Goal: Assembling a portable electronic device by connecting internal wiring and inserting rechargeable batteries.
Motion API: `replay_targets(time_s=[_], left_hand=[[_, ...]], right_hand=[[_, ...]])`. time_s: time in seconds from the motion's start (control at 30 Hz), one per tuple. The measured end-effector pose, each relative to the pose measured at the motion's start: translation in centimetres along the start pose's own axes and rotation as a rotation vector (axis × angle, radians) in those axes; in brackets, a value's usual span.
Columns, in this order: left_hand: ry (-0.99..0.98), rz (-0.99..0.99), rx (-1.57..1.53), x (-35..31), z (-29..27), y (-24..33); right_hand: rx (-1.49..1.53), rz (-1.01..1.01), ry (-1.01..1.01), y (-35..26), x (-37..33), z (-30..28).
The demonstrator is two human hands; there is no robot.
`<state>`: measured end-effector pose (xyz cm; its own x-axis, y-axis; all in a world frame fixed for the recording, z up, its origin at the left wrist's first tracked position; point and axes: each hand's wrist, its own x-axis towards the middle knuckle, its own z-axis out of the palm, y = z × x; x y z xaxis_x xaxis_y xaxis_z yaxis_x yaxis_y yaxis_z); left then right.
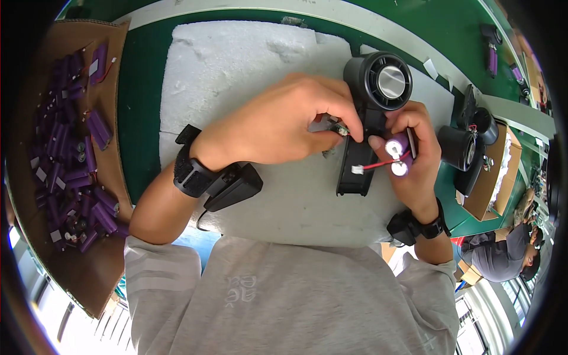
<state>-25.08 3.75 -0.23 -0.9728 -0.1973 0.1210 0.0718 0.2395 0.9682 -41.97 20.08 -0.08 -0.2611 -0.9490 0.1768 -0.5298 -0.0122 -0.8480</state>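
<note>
A black handheld fan point(383, 83) with a round, silver-centred head lies on the white foam pad, its open handle point(355, 168) pointing toward me. My left hand point(296, 121) pinches a small green circuit board point(339, 128) between thumb and index finger at the handle's left side. In my curled right hand point(419, 157) is a purple battery pack point(397, 148), its two cell ends facing me. From the pack a red wire runs left to a white plug point(357, 170), hanging over the handle. My right fingers are beside the fan's neck; whether they also grip it is hidden.
On the left, a cardboard box point(109, 177) holds many purple battery packs. The white foam pad point(236, 65) covers the green table's middle. More black fan parts point(467, 148) and a small carton point(503, 177) stand right. Another person point(500, 254) sits at far right.
</note>
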Motion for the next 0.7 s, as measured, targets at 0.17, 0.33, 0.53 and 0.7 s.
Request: replay_targets(time_s=[0.17,0.33,0.53,0.7], left_hand=[[0.008,-0.005,-0.004,-0.2,0.1,-0.4],[0.029,0.047,0.012,-0.3,0.4,-0.5],[0.037,-0.052,-0.037,-0.5,0.6,0.0],[-0.057,-0.225,-0.076,-0.5,0.1,0.3]], right_hand=[[-0.095,-0.221,-0.003,-0.9,-0.2,0.6],[-0.146,-0.263,-0.076,-0.9,-0.4,1.2],[-0.105,-0.214,-0.004,-0.9,-0.4,1.8],[-0.143,-0.225,-0.042,-0.7,-0.5,1.3]])
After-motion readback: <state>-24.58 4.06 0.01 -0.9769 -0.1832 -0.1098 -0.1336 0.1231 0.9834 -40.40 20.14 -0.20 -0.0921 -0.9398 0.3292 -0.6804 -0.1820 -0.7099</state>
